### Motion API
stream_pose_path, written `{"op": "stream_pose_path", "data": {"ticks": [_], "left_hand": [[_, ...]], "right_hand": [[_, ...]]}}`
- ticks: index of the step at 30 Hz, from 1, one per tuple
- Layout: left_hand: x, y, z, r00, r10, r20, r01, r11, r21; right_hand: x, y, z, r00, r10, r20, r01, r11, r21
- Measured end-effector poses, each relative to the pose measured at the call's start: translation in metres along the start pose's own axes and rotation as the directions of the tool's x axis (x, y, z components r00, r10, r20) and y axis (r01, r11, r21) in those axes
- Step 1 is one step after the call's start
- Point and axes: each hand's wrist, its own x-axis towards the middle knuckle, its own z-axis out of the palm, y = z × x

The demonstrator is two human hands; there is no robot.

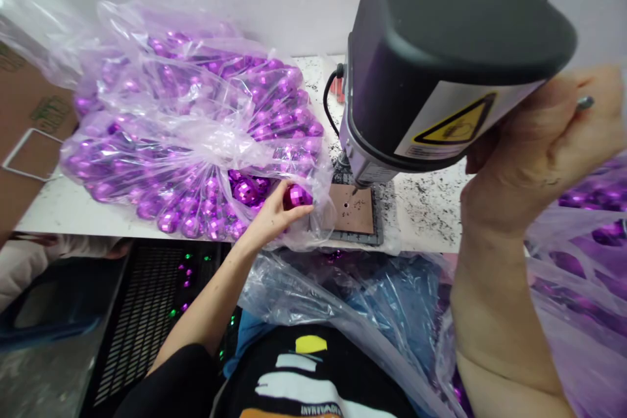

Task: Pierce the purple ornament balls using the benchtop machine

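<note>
My left hand (275, 214) pinches a shiny purple faceted ball (298, 196) at the opening of a clear plastic bag (206, 137) full of such balls. Just right of it, a brown board (360, 209) with a small hole lies on the dark base of a black bench drill press (421, 72). The drill bit (354, 191) points down above the board. My right hand (531, 144) is raised at the right side of the press, its fingers curled round a handle whose metal tip shows; most of the handle is hidden.
Dark shavings litter the white table (426, 209). A cardboard box (34, 117) stands at the left, and a black crate (147, 300) below holds a few small balls. Clear plastic (343, 294) covers my lap; another bag of purple balls (582, 287) is at the right.
</note>
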Motion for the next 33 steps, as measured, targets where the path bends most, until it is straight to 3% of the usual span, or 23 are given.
{"op": "stream_pose_path", "data": {"ticks": [3,5,7,9,11,14,19,23,25,29,31,33], "left_hand": [[-0.022,0.028,-0.02,0.996,-0.029,0.084,-0.006,0.92,0.392],[-0.029,0.04,-0.02,0.995,-0.023,0.101,-0.015,0.931,0.364],[-0.022,0.039,-0.006,0.998,0.035,0.06,-0.042,0.991,0.125],[-0.002,0.024,0.015,0.996,0.091,-0.013,-0.091,0.983,-0.157],[0.024,0.001,0.036,0.994,0.077,-0.077,-0.095,0.961,-0.258],[0.057,-0.031,0.053,0.978,0.008,-0.208,-0.039,0.989,-0.146],[0.076,-0.056,0.055,0.962,0.075,-0.263,-0.048,0.993,0.11],[0.066,-0.055,0.052,0.961,0.119,-0.25,-0.068,0.977,0.202],[0.053,-0.048,0.05,0.958,0.2,-0.205,-0.132,0.943,0.305],[0.022,-0.027,0.05,0.905,0.383,-0.186,-0.27,0.853,0.448],[0.012,-0.02,0.053,0.919,0.345,-0.192,-0.272,0.906,0.323],[0.008,-0.017,0.058,0.972,0.2,-0.126,-0.195,0.98,0.047]], "right_hand": [[0.0,0.0,0.001,1.0,0.008,-0.015,-0.008,1.0,-0.011],[0.0,-0.001,0.003,1.0,-0.01,-0.025,0.01,1.0,-0.012],[0.0,-0.002,0.004,0.999,-0.023,-0.039,0.023,1.0,-0.01],[0.0,-0.002,0.003,0.999,-0.012,-0.046,0.012,1.0,-0.009],[0.0,-0.002,0.002,0.999,0.011,-0.031,-0.01,1.0,0.003],[0.0,-0.001,0.0,0.999,0.034,0.013,-0.034,0.999,0.019],[0.0,-0.002,0.0,1.0,0.02,0.018,-0.02,0.999,0.036],[-0.001,-0.003,0.0,0.999,0.03,0.018,-0.03,0.999,0.012],[-0.001,-0.003,0.0,0.999,0.03,0.014,-0.03,1.0,-0.007],[-0.002,-0.003,0.0,1.0,0.003,0.022,-0.004,1.0,0.028],[-0.001,-0.002,0.0,1.0,0.006,0.017,-0.006,1.0,0.025],[0.001,-0.001,0.0,1.0,0.02,0.017,-0.02,1.0,0.004]]}}
